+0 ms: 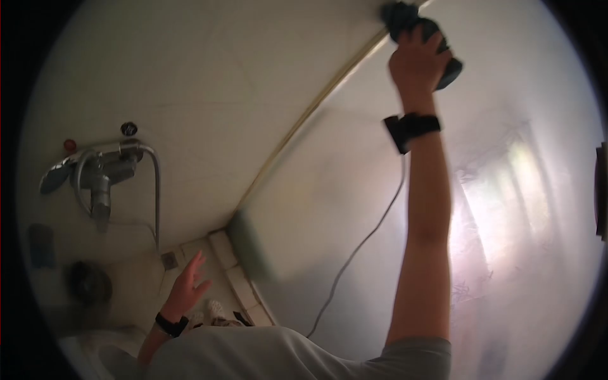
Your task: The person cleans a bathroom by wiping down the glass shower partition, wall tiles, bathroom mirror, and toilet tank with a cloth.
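High at the upper right, my right hand (pixel 420 62) has its fingers spread over a bunched dark cloth (pixel 451 75). The cloth lies against a pale, glossy panel (pixel 354 145), beside the yellowish strip (pixel 310 114) where the panel meets the tiled wall. My right arm is stretched far up, with a black band (pixel 422 125) on its wrist. Low on the left, my left hand (pixel 184 286) hangs in the air with fingers apart and nothing in it. Another black band (pixel 171 325) is on that wrist.
A chrome shower mixer (pixel 101 180) with a hose (pixel 157 190) juts from the left wall. Below are a floor drain (pixel 168 259), a raised tiled ledge (pixel 237 278) and my shoes (pixel 215 309). A thin cable (pixel 354 251) hangs from near my right wrist.
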A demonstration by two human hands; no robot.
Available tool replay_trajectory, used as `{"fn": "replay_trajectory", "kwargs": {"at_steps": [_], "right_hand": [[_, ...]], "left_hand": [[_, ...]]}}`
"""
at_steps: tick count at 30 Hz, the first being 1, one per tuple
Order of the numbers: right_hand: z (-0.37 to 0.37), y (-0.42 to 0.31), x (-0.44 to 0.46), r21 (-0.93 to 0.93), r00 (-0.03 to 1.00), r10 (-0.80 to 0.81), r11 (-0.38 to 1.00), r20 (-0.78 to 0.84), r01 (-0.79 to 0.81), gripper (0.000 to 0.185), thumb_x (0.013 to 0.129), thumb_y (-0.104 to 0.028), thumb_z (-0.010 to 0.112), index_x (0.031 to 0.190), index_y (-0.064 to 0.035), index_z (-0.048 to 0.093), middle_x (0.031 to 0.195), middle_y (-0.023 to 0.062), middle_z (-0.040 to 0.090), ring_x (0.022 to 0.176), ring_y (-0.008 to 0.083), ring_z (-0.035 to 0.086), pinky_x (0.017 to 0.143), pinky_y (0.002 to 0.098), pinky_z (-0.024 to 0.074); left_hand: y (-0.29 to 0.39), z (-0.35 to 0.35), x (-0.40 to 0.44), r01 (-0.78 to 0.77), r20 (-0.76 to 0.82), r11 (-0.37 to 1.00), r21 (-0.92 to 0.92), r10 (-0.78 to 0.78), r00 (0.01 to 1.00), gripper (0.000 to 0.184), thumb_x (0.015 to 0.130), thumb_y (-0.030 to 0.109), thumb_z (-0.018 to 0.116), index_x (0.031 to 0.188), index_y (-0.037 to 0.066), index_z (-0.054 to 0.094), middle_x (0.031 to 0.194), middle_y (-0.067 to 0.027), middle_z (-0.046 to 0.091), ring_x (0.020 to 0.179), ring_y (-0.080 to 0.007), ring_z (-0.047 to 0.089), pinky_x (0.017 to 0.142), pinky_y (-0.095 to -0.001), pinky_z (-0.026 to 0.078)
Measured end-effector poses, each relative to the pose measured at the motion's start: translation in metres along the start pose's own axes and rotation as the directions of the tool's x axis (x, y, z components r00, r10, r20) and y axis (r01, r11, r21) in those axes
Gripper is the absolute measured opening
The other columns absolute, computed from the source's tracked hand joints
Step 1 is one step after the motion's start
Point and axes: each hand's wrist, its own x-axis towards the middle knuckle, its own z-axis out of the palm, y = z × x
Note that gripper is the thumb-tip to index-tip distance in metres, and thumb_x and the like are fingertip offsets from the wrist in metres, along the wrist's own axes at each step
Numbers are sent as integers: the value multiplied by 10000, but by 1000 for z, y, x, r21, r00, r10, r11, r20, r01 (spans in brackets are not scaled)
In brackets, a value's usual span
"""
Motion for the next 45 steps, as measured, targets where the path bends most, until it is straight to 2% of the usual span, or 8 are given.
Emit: {"fn": "replay_trajectory", "kwargs": {"at_steps": [14,22,29,31,36,37,41,45], "right_hand": [[-37,-356,-351,464,669,-633,763,390,450,509,919,-252,461,1343,25,514,1365,179,473,1360,490,263,1018,728,233],[-58,-399,-445,572,355,-874,486,333,661,480,923,-233,475,1315,34,544,1447,212,418,1374,474,260,1056,700,208],[-83,-337,-479,799,142,-956,294,258,525,461,913,-286,520,1302,-50,591,1474,147,412,1404,396,262,1119,620,198],[-84,-302,-446,815,146,-941,338,305,470,444,908,-268,530,1296,-65,598,1461,104,438,1407,375,268,1132,587,209],[-61,-161,-346,659,697,-632,688,338,305,371,915,-250,505,1241,-126,631,1418,48,483,1360,321,359,1118,540,255],[-65,-119,-313,698,867,-375,715,329,44,373,891,-220,540,1241,-119,618,1380,48,512,1321,323,402,1100,535,281],[-86,81,-178,172,941,-122,983,314,70,361,810,-167,602,1161,-248,611,1291,24,549,1122,253,562,867,523,454],[-81,226,-146,-180,986,87,977,-143,-112,349,861,-356,604,1200,-288,647,1265,85,606,1069,307,621,799,494,528]], "left_hand": [[-52,-20,-106,411,-299,909,76,-372,879,782,856,101,665,1511,106,238,1392,-199,486,1110,-315,606,919,-389,489],[-66,4,-132,507,-341,858,76,-456,822,764,860,114,654,1506,101,247,1371,-206,500,1076,-319,611,881,-382,496],[-49,2,-129,444,-258,891,91,-410,875,771,859,122,666,1504,88,245,1372,-217,495,1098,-329,607,882,-387,501],[-46,-3,-125,389,-202,915,108,-362,910,769,870,139,667,1506,86,240,1375,-221,493,1109,-334,605,897,-396,500],[-36,-27,-86,197,-80,960,198,-185,980,771,886,172,667,1514,98,226,1382,-225,486,1109,-337,606,911,-403,496],[-31,-32,-77,172,-51,962,213,-165,985,771,892,181,665,1517,103,220,1390,-222,481,1114,-337,603,909,-403,497],[-25,-45,-52,17,42,973,228,-27,999,771,899,194,663,1522,117,215,1404,-209,473,1127,-338,596,911,-406,493],[-31,-41,-50,35,74,982,184,-50,996,748,901,132,643,1521,111,224,1425,-190,453,1123,-305,586,908,-376,490]]}}
